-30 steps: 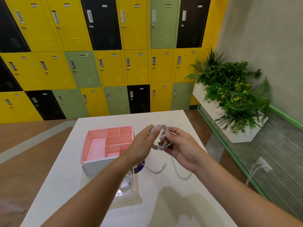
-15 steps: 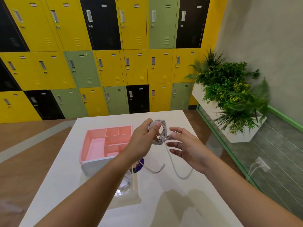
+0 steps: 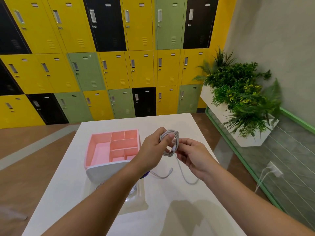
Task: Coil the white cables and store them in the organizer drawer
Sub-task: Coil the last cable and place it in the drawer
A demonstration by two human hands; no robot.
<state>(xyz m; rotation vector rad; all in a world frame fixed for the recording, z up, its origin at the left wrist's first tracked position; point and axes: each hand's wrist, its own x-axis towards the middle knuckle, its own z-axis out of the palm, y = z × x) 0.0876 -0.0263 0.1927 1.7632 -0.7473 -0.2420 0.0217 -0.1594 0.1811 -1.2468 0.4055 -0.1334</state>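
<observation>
The cable — a white oval coil — stands upright, tail hanging; left hand grips it, right hand pinches its bottom.

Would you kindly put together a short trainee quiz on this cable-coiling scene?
1. True or false: the coiled white cable already lies in the pink organizer.
2. Where does the cable's loose tail rest? A the table; B the organizer; C the floor.
3. Fill in: the ___ hand's thumb presses on the coil.
Key: 1 false; 2 A; 3 left hand.
</observation>
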